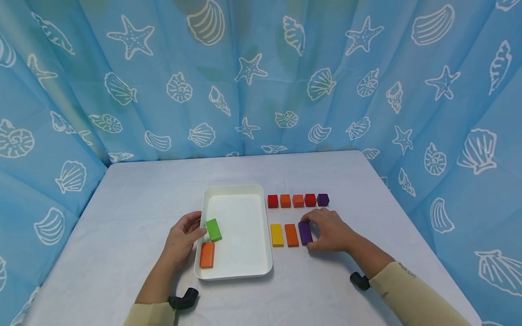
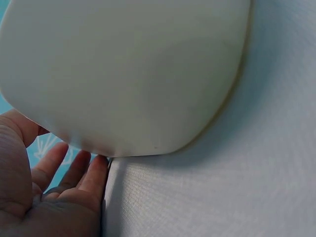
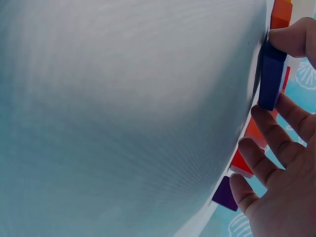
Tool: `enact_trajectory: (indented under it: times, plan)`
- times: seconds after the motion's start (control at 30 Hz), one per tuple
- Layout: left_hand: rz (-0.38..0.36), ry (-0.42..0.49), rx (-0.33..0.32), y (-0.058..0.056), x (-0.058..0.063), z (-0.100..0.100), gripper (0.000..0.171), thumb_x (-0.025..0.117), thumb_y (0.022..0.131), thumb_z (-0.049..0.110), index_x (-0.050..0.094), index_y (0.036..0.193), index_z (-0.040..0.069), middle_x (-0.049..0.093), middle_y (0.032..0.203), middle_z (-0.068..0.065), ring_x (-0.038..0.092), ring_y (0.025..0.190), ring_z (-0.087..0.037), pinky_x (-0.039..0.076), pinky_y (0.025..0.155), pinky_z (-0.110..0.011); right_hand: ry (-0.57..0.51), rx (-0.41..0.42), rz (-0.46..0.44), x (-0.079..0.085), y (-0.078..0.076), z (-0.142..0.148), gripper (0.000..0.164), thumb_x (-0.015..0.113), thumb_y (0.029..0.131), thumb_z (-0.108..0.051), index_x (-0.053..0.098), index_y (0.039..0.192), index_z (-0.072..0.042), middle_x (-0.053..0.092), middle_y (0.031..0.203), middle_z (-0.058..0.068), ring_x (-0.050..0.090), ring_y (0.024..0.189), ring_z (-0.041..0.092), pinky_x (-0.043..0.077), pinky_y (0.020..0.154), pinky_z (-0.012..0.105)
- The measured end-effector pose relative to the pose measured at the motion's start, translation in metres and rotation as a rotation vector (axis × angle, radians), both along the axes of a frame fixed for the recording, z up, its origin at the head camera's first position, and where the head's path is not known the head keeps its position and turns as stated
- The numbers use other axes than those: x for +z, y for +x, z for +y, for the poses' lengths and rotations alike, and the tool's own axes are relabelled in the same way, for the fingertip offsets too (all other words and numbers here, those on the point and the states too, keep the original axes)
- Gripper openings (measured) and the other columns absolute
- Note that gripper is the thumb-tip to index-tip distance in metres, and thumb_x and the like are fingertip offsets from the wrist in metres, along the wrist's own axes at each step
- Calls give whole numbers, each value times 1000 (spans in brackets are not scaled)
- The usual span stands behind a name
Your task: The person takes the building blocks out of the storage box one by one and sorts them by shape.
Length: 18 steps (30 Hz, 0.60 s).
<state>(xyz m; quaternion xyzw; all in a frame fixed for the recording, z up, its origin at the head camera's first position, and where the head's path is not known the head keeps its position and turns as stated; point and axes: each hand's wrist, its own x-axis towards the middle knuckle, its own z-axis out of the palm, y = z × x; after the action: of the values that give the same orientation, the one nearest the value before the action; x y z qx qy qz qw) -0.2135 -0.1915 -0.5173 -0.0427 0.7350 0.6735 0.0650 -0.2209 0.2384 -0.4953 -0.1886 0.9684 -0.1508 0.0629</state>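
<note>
A white rectangular tray [image 1: 242,226] lies on the table. At its left wall, my left hand [image 1: 181,237] grips the rim, thumb over the edge and fingers against the outside. Inside the tray are a green rectangular block [image 1: 214,230] and an orange block [image 1: 207,255], both along the left side. Right of the tray, my right hand [image 1: 329,230] pinches a purple rectangular block [image 1: 305,233] by its ends between thumb and fingers; the right wrist view shows this purple block [image 3: 272,74] too. Beside it lie an orange block [image 1: 291,235] and a yellow block [image 1: 277,235].
Behind the rectangular blocks runs a row of small cubes: a red cube [image 1: 273,201], two orange ones, another red cube [image 1: 310,200] and a purple cube [image 1: 323,200]. A white cloth covers the table [image 1: 159,188]. Blue shell-patterned curtains [image 1: 261,104] hang around it.
</note>
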Motion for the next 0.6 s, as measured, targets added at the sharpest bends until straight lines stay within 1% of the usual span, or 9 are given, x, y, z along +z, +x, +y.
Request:
enact_trajectory:
  times: [0.2,0.37,0.6]
  plan:
    - [6,-6,-4,0,0,0,61,70,100,9,46,155,2,44,163,-18,41,151,-35,33,125,-45,8,-12,-15,0,0,-1,71,97,67,-37,67,130,-21,67,132,1,54,130,28,42,115,62]
    - [12,6,-7,0,-1,-1,61,70,100,8,46,155,2,44,162,-17,41,151,-34,33,125,-45,6,-15,-23,1,-1,-3,71,97,67,-37,68,131,-21,67,132,1,54,131,28,41,115,63]
    - [11,6,-7,-1,-1,0,60,69,100,7,46,155,1,44,162,-18,41,151,-35,32,125,-46,9,-16,-26,1,-2,-4,71,97,67,-37,68,130,-21,67,131,1,54,130,28,42,115,62]
